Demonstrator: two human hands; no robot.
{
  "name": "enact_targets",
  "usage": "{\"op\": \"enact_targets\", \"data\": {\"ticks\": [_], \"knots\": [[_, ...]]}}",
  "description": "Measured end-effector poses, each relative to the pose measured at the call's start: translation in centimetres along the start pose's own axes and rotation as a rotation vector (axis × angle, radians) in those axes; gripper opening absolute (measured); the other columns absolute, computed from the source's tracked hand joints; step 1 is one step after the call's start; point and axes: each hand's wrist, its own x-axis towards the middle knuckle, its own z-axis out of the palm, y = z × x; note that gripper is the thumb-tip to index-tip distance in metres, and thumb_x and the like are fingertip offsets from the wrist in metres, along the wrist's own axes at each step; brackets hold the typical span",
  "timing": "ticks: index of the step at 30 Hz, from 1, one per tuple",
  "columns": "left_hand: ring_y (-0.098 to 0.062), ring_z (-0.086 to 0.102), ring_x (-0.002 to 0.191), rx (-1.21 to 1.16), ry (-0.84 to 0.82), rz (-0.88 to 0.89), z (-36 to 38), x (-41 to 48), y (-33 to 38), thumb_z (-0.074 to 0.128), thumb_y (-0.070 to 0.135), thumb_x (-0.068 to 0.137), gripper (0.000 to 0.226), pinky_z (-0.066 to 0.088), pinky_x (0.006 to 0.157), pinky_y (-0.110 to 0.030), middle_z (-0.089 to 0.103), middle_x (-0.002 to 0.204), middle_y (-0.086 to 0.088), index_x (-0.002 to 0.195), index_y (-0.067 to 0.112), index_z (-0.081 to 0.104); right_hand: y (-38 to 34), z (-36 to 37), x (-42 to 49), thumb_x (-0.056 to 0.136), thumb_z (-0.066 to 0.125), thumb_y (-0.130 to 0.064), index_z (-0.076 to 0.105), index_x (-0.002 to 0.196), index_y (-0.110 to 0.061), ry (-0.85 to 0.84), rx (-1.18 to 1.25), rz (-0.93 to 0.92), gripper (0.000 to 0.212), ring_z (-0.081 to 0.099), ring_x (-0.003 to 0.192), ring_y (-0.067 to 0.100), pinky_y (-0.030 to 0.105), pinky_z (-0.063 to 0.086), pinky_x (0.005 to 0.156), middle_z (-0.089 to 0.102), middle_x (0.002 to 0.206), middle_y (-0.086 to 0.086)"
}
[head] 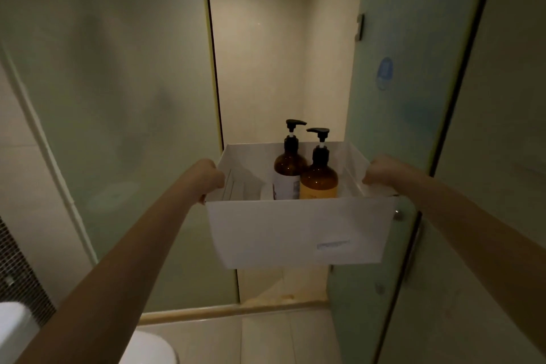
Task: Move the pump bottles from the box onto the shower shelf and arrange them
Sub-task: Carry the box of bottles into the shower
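I carry a white box [295,233] at chest height in front of the open shower doorway. My left hand [211,176] grips its left wall and my right hand [379,170] grips its right wall. Two amber pump bottles with black pumps stand upright inside, side by side and touching. The left bottle [288,168] has a white label; the right bottle [319,179] has a yellowish label and sits nearer to me. No shower shelf is in view.
A frosted glass panel [118,97] stands at the left. A frosted glass door [399,97] hangs open at the right with a metal handle [397,214]. A raised threshold [236,309] crosses the floor. A white toilet [147,349] sits at the lower left.
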Motion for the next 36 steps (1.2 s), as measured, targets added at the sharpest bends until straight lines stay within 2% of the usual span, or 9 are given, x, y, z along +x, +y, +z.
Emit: {"op": "enact_targets", "data": {"ticks": [5,7,9,11,16,22,25,29,36], "knots": [[-0.024,0.047,0.053,-0.013,-0.054,-0.004,1.1,5.6,-0.3,0.046,-0.008,0.080,0.012,0.038,0.037,-0.024,0.046,0.064,-0.012,0.071,-0.001,0.049,-1.1,1.5,6.0,0.085,0.053,0.003,0.055,0.121,0.008,-0.017,-0.022,-0.011,0.035,0.051,0.083,0.027,0.024,0.037,0.050,0.058,0.103,0.022],[-0.024,0.047,0.053,-0.023,-0.072,-0.006,1.5,8.4,-0.6,0.045,-0.009,0.080,0.011,0.038,0.036,-0.024,0.046,0.064,-0.012,0.072,-0.002,0.049,-1.5,2.2,8.7,0.086,0.053,0.004,0.054,0.123,0.006,-0.021,-0.014,-0.020,0.037,0.054,0.086,0.030,0.027,0.042,0.062,0.060,0.109,0.025],[-0.023,0.047,0.052,-0.015,-0.068,-0.007,1.9,11.7,-0.7,0.045,-0.009,0.080,0.014,0.038,0.035,-0.023,0.046,0.062,-0.012,0.069,-0.001,0.050,-1.9,2.9,11.6,0.085,0.053,0.007,0.057,0.116,0.010,-0.028,-0.009,-0.024,0.032,0.053,0.072,0.026,0.024,0.041,0.060,0.060,0.086,0.019],[-0.023,0.048,0.054,0.003,-0.057,-0.002,2.3,15.2,-1.0,0.046,-0.008,0.079,0.013,0.038,0.038,-0.024,0.048,0.063,-0.012,0.070,0.000,0.051,-2.4,3.7,14.5,0.084,0.054,0.008,0.059,0.109,0.016,-0.025,-0.013,-0.015,0.027,0.045,0.056,0.019,0.016,0.037,0.042,0.054,0.072,0.014],[-0.024,0.050,0.059,0.087,-0.053,0.027,3.1,24.3,-1.1,0.049,-0.004,0.079,0.005,0.038,0.044,-0.028,0.049,0.069,-0.012,0.080,0.000,0.052,-3.9,6.1,22.4,0.084,0.056,0.004,0.055,0.114,0.019,-0.015,0.018,0.045,0.033,0.054,0.085,0.027,0.028,0.039,0.058,0.059,0.106,0.030],[-0.025,0.049,0.056,0.113,-0.086,0.072,4.4,34.5,-1.4,0.051,-0.006,0.075,0.007,0.037,0.047,-0.026,0.050,0.064,-0.013,0.071,-0.002,0.056,-5.0,8.0,31.1,0.083,0.055,0.005,0.055,0.108,0.021,0.007,0.082,0.107,0.029,0.054,0.085,0.028,0.031,0.040,0.066,0.052,0.093,0.023],[-0.026,0.050,0.057,0.115,-0.077,0.072,5.4,38.7,-1.9,0.052,-0.004,0.074,0.014,0.036,0.049,-0.026,0.050,0.062,-0.013,0.062,0.003,0.052,-5.7,8.7,35.0,0.082,0.054,0.005,0.056,0.083,0.012,0.024,0.063,0.108,0.007,0.054,0.083,0.028,0.027,0.037,0.058,0.051,0.090,0.023],[-0.028,0.053,0.060,0.102,-0.074,0.078,6.9,43.7,-2.3,0.051,-0.003,0.073,0.016,0.040,0.054,-0.029,0.052,0.061,-0.013,0.059,0.004,0.052,-6.1,10.0,40.4,0.082,0.055,0.001,0.058,0.103,0.011,0.027,0.048,0.144,0.024,0.062,0.092,0.035,0.030,0.043,0.065,0.055,0.092,0.023],[-0.023,0.046,0.050,0.106,-0.068,0.047,10.3,53.1,-2.2,0.052,-0.004,0.075,0.018,0.034,0.045,-0.023,0.048,0.057,-0.009,0.060,0.006,0.051,-6.6,11.2,50.2,0.080,0.052,-0.001,0.060,0.103,0.008,0.005,-0.023,0.111,0.026,0.054,0.069,0.027,0.022,0.033,0.045,0.052,0.070,0.012]]}}
